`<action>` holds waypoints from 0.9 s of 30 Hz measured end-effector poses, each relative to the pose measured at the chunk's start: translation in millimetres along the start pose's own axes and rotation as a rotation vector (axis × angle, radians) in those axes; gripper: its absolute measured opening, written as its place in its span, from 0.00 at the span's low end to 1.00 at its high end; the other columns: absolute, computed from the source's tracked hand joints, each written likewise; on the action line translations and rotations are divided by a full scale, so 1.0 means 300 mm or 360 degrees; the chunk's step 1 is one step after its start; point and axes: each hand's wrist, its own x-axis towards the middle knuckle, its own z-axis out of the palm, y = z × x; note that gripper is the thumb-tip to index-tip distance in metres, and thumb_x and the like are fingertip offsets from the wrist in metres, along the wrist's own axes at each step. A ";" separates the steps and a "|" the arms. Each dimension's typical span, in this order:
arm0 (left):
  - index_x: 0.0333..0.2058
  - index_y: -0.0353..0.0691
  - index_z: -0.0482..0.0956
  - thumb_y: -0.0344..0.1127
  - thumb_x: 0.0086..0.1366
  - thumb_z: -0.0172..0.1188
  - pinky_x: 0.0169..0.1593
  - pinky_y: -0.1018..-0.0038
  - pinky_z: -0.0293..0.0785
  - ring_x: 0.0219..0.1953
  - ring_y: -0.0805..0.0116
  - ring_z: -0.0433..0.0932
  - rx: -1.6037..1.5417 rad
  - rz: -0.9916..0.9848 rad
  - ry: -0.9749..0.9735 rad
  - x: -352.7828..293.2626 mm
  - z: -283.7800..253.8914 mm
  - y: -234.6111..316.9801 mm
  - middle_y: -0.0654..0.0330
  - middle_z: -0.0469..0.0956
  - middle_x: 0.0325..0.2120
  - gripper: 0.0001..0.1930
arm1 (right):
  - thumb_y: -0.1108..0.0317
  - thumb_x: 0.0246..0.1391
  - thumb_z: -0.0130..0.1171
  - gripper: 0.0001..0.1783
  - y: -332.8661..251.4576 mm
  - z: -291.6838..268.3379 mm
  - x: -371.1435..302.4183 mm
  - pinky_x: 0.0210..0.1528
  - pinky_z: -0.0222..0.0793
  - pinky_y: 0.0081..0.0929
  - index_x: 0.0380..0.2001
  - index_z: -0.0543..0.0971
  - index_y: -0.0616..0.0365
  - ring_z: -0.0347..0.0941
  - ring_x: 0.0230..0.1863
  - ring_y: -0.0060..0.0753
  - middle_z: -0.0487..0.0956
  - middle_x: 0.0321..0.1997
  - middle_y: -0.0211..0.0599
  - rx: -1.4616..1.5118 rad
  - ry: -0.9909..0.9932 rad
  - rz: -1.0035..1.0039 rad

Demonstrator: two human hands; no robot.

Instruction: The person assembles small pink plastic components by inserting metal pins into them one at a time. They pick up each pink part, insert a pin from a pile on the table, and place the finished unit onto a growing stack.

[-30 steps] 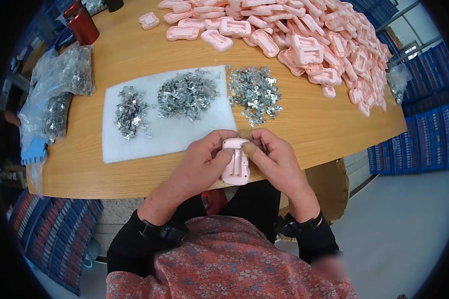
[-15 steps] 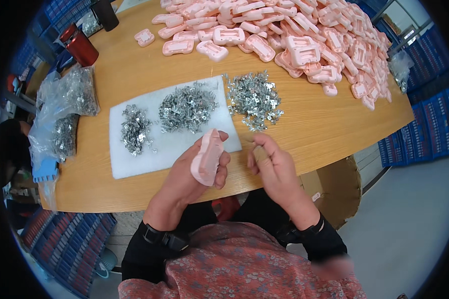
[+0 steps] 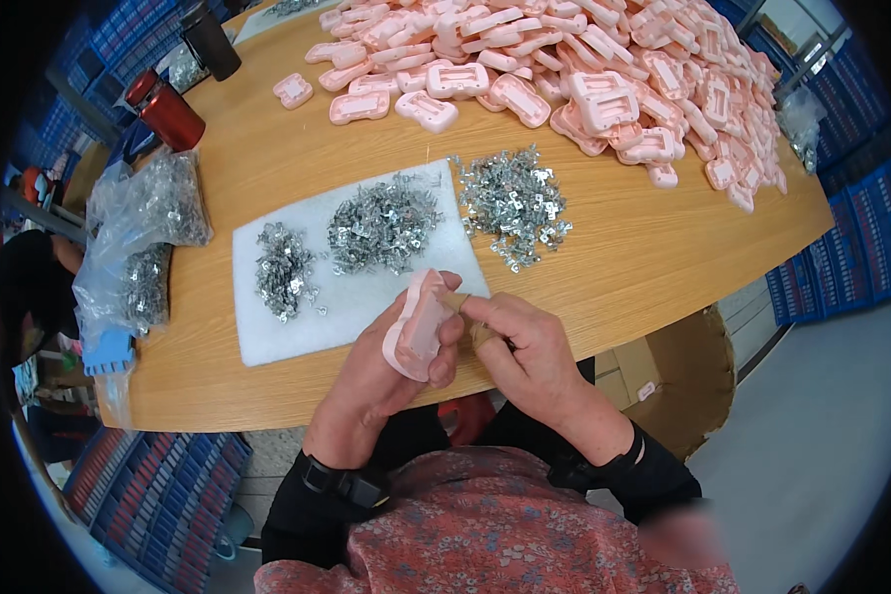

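A pink plastic shell [image 3: 418,329] is tilted up in my left hand [image 3: 376,366], whose fingers wrap round it near the table's front edge. My right hand [image 3: 525,346] reaches to the shell's upper right side, with covered thumb and forefinger bent at its hollow face. Whatever those fingertips hold, if anything, is hidden or too small to make out. Behind my hands lies a white foam sheet [image 3: 257,342] bearing two heaps of small metal clips, a small heap [image 3: 284,272] and a larger heap [image 3: 381,226]. Another heap of metal clips [image 3: 515,210] rests on the wood beside the sheet.
A large pile of pink shells [image 3: 604,94] covers the far right of the table [image 3: 624,277]. Clear bags of metal parts [image 3: 168,203], a red flask [image 3: 165,111] and a dark bottle [image 3: 210,42] stand at the left. A cardboard box [image 3: 688,386] sits below the right edge.
My right hand has moved left, from beside the shell to its upper right side. My left hand still holds the shell. The whole view has shifted slightly.
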 end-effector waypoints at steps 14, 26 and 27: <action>0.61 0.41 0.61 0.27 0.70 0.48 0.49 0.74 0.73 0.44 0.72 0.74 0.0750 0.0225 0.0395 -0.006 0.047 -0.072 0.61 0.72 0.42 0.22 | 0.70 0.40 0.71 0.21 -0.088 -0.018 -0.058 0.30 0.74 0.28 0.41 0.78 0.59 0.77 0.27 0.34 0.78 0.29 0.38 -0.0343 0.0061 -0.0045; 0.56 0.36 0.70 0.31 0.65 0.62 0.47 0.77 0.75 0.44 0.76 0.77 0.1291 0.0312 0.0080 -0.128 -0.021 0.043 0.60 0.78 0.42 0.22 | 0.74 0.63 0.53 0.08 -0.058 -0.027 0.065 0.37 0.68 0.16 0.41 0.79 0.64 0.70 0.34 0.12 0.78 0.33 0.25 0.0580 -0.0110 0.0627; 0.55 0.36 0.72 0.32 0.65 0.63 0.45 0.77 0.75 0.43 0.76 0.77 0.1308 0.0272 0.0027 -0.141 -0.019 0.055 0.61 0.79 0.41 0.20 | 0.74 0.62 0.53 0.08 -0.057 0.001 0.084 0.37 0.68 0.16 0.42 0.79 0.63 0.70 0.34 0.11 0.78 0.31 0.26 0.0582 -0.0129 0.0625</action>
